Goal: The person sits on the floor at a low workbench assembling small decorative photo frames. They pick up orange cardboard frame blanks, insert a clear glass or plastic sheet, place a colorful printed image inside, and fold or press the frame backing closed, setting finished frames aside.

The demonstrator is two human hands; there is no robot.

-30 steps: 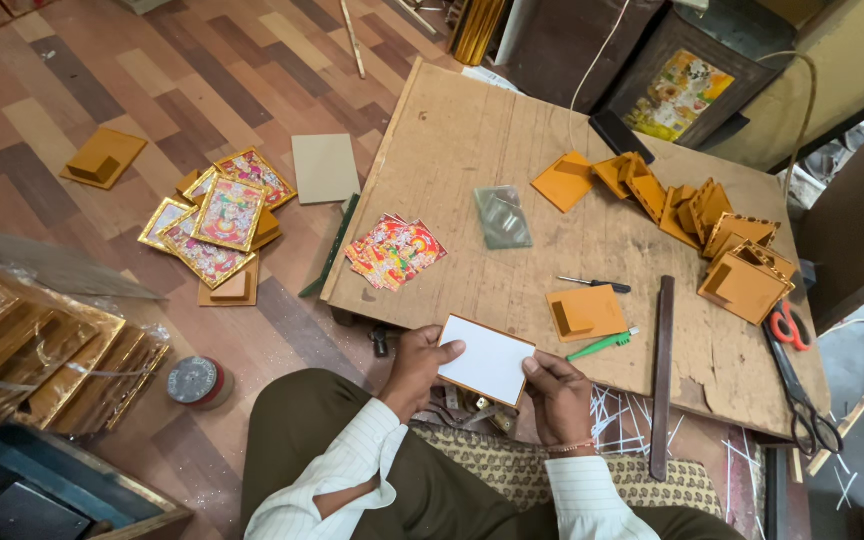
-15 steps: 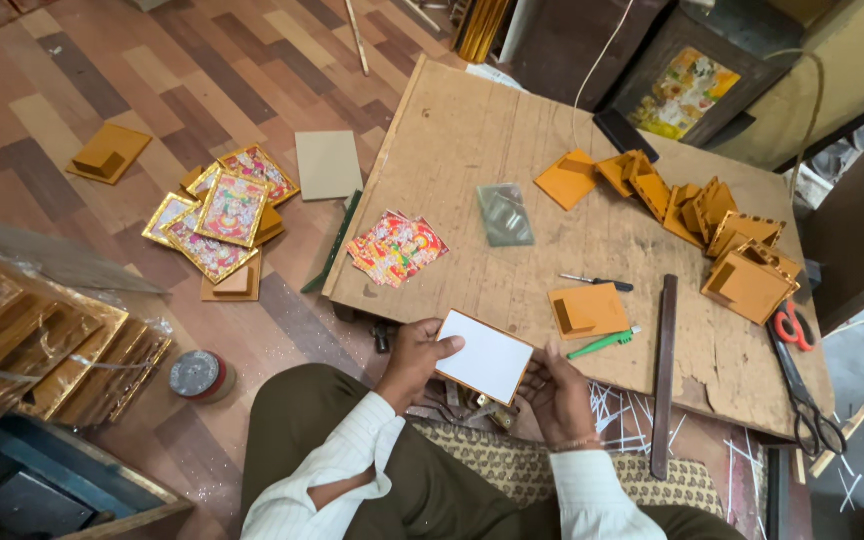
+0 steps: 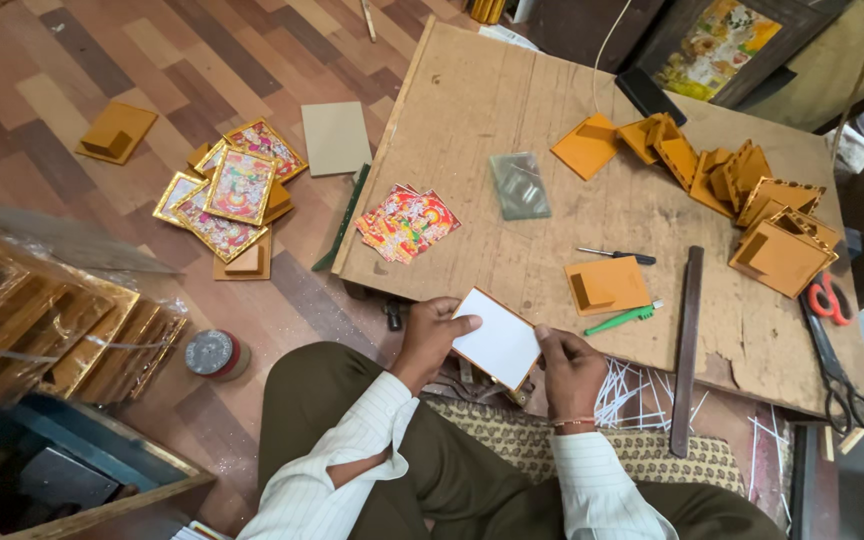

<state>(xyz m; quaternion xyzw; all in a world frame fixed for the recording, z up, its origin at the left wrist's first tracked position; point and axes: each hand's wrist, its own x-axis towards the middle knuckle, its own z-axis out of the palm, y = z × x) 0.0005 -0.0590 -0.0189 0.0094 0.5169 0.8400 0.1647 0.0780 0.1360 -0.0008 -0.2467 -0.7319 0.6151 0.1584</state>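
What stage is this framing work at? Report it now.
Done, by the look of it: a pile of gold-framed pictures lies on the floor. In hand: the left hand and right hand hold a small white-faced frame over the lap. Left, apparently: loose colour prints and a heap of orange stand-backs sit unused on the board.

Your hands, left point(image 3: 430, 340) and right point(image 3: 569, 368), cover the two side edges of the white panel point(image 3: 497, 346), and its far face is turned away from you, so what it carries cannot be told. The framed picture point(image 3: 727, 40) is cut off by the top edge, the large scissors point(image 3: 837, 365) lie partly off the surface point(image 3: 472, 120), and the blue box point(image 3: 47, 470) is cropped at the bottom left corner.
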